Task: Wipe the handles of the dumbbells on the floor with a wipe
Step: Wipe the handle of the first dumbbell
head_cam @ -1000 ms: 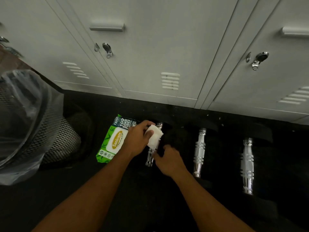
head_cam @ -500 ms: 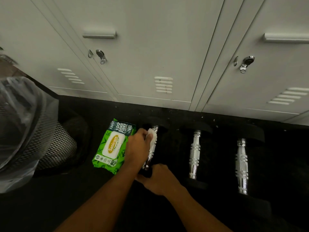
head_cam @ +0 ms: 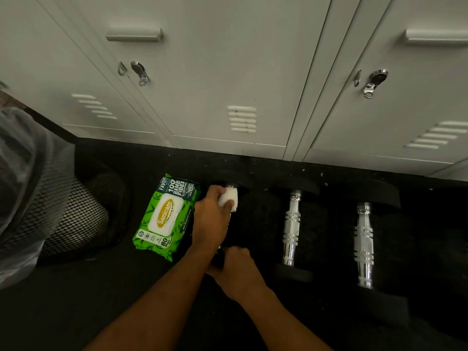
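Three black dumbbells with chrome handles lie side by side on the dark floor in front of the lockers. My left hand grips a white wipe wrapped round the far end of the leftmost dumbbell's handle, close to its far black head. My right hand holds the near head of that same dumbbell; most of this handle is hidden under my hands. The middle dumbbell's handle and the right dumbbell's handle lie bare.
A green pack of wipes lies flat just left of my left hand. A black mesh bin with a clear plastic liner stands at the far left. Grey lockers close off the far side.
My left hand has slid the wipe along the leftmost handle toward its far end. My right hand moved from the middle of the handle to the near head.
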The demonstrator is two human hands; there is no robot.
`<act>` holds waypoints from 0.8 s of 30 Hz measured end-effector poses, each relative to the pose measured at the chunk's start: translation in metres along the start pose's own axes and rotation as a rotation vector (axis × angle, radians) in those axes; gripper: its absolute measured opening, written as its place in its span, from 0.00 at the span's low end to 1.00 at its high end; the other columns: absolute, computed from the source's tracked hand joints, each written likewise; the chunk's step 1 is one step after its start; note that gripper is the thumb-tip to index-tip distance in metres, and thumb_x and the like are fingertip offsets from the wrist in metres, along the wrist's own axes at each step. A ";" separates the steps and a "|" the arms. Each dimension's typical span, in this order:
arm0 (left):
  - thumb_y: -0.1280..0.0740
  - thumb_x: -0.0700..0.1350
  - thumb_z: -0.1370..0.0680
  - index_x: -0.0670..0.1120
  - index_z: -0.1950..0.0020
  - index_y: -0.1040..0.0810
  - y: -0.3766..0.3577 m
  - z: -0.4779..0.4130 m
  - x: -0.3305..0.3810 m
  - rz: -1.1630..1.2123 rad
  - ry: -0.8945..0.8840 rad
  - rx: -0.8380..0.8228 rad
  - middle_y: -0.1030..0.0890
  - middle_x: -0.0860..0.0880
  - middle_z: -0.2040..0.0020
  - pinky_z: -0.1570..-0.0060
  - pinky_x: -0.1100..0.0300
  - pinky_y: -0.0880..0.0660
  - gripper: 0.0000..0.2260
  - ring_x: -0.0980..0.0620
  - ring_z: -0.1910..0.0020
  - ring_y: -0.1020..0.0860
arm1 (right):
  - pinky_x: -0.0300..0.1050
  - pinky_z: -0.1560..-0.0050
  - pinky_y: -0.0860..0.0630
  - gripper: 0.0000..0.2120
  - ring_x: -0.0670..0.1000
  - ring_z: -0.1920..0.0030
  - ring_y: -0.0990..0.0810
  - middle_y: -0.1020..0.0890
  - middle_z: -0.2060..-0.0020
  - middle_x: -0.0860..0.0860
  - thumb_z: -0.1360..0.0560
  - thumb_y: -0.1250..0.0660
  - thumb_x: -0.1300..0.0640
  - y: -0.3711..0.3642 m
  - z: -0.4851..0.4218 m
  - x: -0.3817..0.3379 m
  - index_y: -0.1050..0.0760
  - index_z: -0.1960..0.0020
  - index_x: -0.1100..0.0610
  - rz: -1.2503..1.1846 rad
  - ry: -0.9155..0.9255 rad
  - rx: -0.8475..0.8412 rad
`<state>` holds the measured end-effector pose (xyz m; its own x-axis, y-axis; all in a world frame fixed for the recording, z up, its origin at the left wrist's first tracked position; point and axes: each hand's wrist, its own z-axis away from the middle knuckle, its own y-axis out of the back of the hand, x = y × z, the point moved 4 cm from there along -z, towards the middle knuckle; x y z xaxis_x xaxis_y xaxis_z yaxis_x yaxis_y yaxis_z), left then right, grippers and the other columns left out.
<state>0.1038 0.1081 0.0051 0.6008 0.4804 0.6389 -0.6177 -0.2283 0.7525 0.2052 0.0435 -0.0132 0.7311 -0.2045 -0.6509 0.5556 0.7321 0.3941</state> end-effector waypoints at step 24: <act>0.40 0.50 0.18 0.47 0.35 0.22 0.016 0.044 -0.022 -0.129 0.066 -0.087 0.16 0.45 0.51 0.51 0.55 0.22 0.15 0.50 0.54 0.18 | 0.45 0.53 0.24 0.09 0.56 0.50 0.22 0.22 0.47 0.58 0.23 0.37 0.57 -0.004 0.003 -0.011 0.24 0.44 0.59 0.135 0.069 -0.004</act>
<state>0.1035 0.0567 0.0100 0.6453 0.5558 0.5241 -0.5807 -0.0888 0.8092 0.1957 0.0407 -0.0054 0.7702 -0.0584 -0.6352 0.4522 0.7522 0.4792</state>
